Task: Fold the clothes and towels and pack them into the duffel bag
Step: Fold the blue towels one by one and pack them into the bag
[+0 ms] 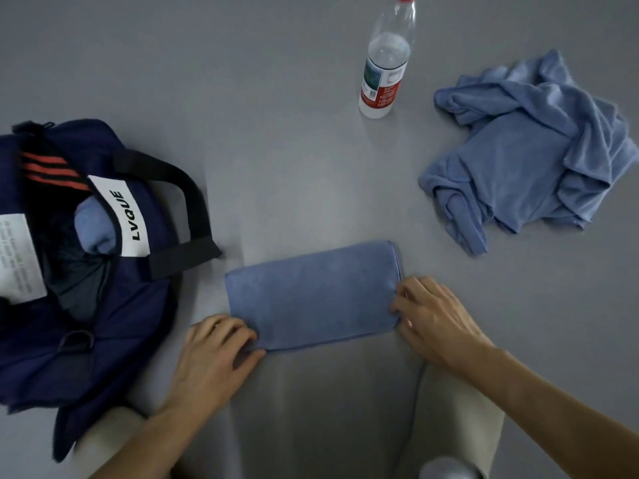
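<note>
We log the duffel bag (86, 271) open at left and a crumpled towel (529, 157) far right. The folded towel (313, 295) lies flat on the table between our hands. The left hand (214, 350) pinches its near-left corner with curled fingers, and the right hand (432, 316) curls its fingers on the right edge.

A smooth, matte grey surface (276, 81) fills the whole view, unmarked and seamless. The light is soft and even, with a paler sheen running near to far through the middle and a darker tone toward the far corners.
</note>
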A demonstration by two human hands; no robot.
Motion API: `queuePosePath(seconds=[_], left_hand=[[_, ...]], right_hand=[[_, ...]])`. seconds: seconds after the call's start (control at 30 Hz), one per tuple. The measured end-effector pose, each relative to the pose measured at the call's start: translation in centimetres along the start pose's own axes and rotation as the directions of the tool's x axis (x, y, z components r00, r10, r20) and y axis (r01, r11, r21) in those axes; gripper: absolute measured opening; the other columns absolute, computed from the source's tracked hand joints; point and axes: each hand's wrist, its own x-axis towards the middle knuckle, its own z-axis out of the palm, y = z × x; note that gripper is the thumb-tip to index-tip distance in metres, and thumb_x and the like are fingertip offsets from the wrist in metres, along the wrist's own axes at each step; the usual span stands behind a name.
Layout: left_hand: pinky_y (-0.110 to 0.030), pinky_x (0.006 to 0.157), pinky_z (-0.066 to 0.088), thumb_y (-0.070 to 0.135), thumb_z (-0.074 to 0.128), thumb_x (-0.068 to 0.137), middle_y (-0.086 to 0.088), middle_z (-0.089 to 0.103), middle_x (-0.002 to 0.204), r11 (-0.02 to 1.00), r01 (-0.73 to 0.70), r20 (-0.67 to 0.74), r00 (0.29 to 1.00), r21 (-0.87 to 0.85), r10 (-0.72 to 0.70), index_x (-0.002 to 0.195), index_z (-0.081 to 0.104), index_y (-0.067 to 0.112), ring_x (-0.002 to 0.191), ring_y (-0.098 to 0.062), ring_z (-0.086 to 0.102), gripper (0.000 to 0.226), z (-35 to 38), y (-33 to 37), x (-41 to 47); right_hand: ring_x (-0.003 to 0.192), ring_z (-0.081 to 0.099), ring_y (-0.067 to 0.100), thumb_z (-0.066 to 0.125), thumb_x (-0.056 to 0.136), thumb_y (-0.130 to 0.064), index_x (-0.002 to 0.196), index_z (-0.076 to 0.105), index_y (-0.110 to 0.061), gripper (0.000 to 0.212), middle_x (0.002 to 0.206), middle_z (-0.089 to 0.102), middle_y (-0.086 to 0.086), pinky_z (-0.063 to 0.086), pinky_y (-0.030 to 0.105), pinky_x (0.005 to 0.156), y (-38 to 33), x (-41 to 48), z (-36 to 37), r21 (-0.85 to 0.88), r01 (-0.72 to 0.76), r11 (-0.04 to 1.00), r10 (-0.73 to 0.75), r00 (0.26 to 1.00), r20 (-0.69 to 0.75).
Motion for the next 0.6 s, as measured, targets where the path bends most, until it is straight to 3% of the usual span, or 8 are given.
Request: queuePosePath(seconds=[0.13, 0.2, 0.27, 0.37, 0.47, 0.6], left_hand=[[-0.04, 0.09, 0.045, 0.043, 0.05, 0.096, 0.0, 0.064, 0.12, 0.996, 0.017, -0.1, 0.995, -0.092, -0.026, 0.118, 0.068, 0.017, 0.107, -0.027, 0.061, 0.039, -0.1, 2.0, 2.9], [-0.041, 0.105, 0.041, 0.037, 0.041, 0.101, -0.008, 0.054, 0.143, 0.993, 0.04, -0.091, 0.995, -0.107, -0.05, 0.141, 0.055, 0.014, 0.129, -0.029, 0.053, 0.048, 0.9, 3.2, 4.6], [-0.047, 0.119, 0.023, 0.042, 0.032, 0.104, -0.011, 0.033, 0.16, 0.992, 0.089, -0.002, 0.996, -0.085, -0.09, 0.156, 0.034, 0.018, 0.149, -0.029, 0.029, 0.057, 2.5, 4.5, 6.1], [-0.051, 0.124, 0.005, 0.055, 0.017, 0.104, -0.012, 0.014, 0.167, 0.986, 0.163, 0.087, 0.983, -0.021, -0.161, 0.16, 0.017, 0.023, 0.155, -0.029, 0.007, 0.065, 4.6, 5.7, 7.6], [-0.052, 0.124, 0.004, 0.058, 0.019, 0.103, -0.011, 0.011, 0.168, 0.984, 0.177, 0.073, 0.981, 0.01, -0.178, 0.161, 0.014, 0.025, 0.155, -0.026, 0.003, 0.067, 4.7, 5.5, 9.2], [-0.051, 0.124, 0.0, 0.061, 0.018, 0.102, -0.01, 0.009, 0.168, 0.996, 0.093, 0.059, 0.994, 0.014, -0.094, 0.161, 0.011, 0.028, 0.155, -0.026, 0.002, 0.068, 3.9, 3.8, 12.0]], right_hand=[[0.095, 0.059, 0.033, 0.053, 0.082, -0.027, 0.111, 0.069, -0.012, 0.036, 0.117, 0.061, 0.008, 0.05, 0.043, 0.08, -2.5, 1.9, -0.6, 0.027, 0.053, 0.998, -0.049, 0.989, -0.139], [0.125, 0.053, 0.034, 0.049, 0.095, -0.037, 0.136, 0.059, -0.011, 0.049, 0.142, 0.054, 0.012, 0.044, 0.045, 0.103, -3.5, 3.3, 0.8, -0.009, 0.107, 0.994, -0.107, 0.986, -0.128], [0.148, 0.029, 0.032, 0.041, 0.1, -0.049, 0.153, 0.039, -0.013, 0.063, 0.16, 0.033, 0.01, 0.029, 0.051, 0.119, -3.5, 4.8, 2.7, -0.077, 0.12, 0.99, -0.121, 0.993, -0.012], [0.154, 0.014, 0.029, 0.035, 0.101, -0.059, 0.159, 0.025, -0.018, 0.072, 0.166, 0.02, 0.006, 0.021, 0.056, 0.121, -1.7, 6.4, 4.1, -0.17, 0.145, 0.975, -0.125, 0.985, 0.121], [0.153, 0.014, 0.029, 0.032, 0.101, -0.064, 0.159, 0.021, -0.02, 0.073, 0.166, 0.018, 0.005, 0.014, 0.056, 0.122, -0.1, 7.6, 3.8, -0.212, 0.165, 0.963, -0.14, 0.982, 0.129], [0.154, 0.013, 0.029, 0.025, 0.1, -0.066, 0.16, 0.02, -0.02, 0.076, 0.166, 0.018, 0.005, 0.014, 0.056, 0.122, 0.7, 9.1, 2.9, -0.228, 0.102, 0.968, -0.079, 0.991, 0.108]])
